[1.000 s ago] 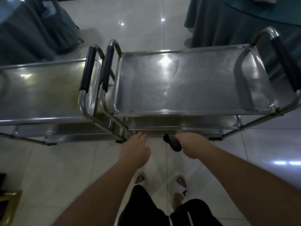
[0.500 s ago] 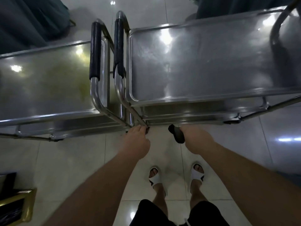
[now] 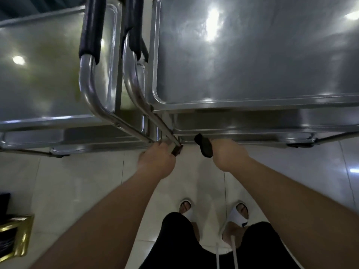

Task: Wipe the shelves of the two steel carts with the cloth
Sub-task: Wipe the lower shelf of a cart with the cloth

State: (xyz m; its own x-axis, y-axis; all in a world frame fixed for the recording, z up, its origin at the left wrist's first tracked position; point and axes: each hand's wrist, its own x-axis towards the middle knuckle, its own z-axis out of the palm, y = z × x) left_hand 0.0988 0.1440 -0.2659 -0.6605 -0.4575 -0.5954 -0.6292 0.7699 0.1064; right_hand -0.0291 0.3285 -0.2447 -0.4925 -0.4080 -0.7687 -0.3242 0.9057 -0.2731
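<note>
Two steel carts stand side by side below me, the left cart [image 3: 44, 61] and the right cart [image 3: 252, 55], each with a black-padded handle between them. My left hand [image 3: 156, 162] grips the lower end of the right cart's frame tube at its front left corner. My right hand [image 3: 226, 155] holds a small dark cloth [image 3: 204, 145] at the front edge of the right cart's lower shelf [image 3: 252, 131]. The lower shelves show only as narrow strips under the top trays.
Pale glossy floor tiles [image 3: 81, 181] lie under me, with my feet in white sandals [image 3: 238, 211] just behind the carts. A gold-edged dark object [image 3: 13, 237] sits at the lower left on the floor.
My view has tilted down and moved closer over the carts. My left hand has gone from hovering with straight fingers to gripping the frame tube. My right hand keeps the cloth near the lower shelf.
</note>
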